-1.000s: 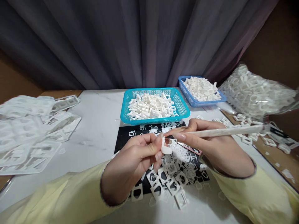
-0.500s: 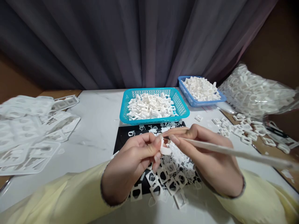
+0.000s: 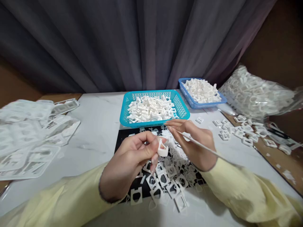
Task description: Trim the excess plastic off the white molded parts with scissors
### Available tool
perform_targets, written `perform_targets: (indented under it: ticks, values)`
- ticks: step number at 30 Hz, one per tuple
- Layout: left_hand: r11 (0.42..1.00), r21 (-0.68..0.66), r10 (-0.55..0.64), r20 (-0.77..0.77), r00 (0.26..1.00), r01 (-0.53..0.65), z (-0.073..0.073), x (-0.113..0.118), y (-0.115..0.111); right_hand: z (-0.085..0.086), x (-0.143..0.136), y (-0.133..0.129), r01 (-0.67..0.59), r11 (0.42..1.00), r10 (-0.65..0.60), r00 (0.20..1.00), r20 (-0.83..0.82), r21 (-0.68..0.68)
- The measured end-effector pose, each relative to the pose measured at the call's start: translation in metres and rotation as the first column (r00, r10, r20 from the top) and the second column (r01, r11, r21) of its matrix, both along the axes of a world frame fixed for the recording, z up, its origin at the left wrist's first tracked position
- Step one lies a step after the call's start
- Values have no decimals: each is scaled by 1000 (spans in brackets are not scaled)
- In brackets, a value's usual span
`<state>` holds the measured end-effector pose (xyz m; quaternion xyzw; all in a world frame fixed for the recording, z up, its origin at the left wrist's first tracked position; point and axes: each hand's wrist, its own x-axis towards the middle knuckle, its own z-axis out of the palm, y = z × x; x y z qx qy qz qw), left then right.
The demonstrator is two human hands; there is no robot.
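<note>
A grey curtain (image 3: 142, 44) is hung in deep folds across the whole back of the scene and is met by the far edge of the desk (image 3: 99, 123). The desk is topped in white, faintly veined like marble. Brown board (image 3: 272, 41) is seen beside the curtain at the right, and more brown surface at the far left. The scene is dimly and evenly lit.

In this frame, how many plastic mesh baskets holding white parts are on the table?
2. A teal plastic mesh basket sits mid-table beyond the hands; a smaller blue plastic mesh basket sits behind it to the right. None appears hidden.
</note>
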<state>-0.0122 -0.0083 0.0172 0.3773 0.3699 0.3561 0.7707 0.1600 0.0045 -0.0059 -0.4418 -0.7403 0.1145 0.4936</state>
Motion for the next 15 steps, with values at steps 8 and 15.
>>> perform_targets:
  ticks: [8,15]
  values:
    - [992,-119,-32,63,997,39,-1,-2,6,47,5,-24,-293,822,63,899,-434,-487]
    - [995,-97,-13,55,998,18,1,-1,4,42,3,-21,-383,761,90,862,-499,-523]
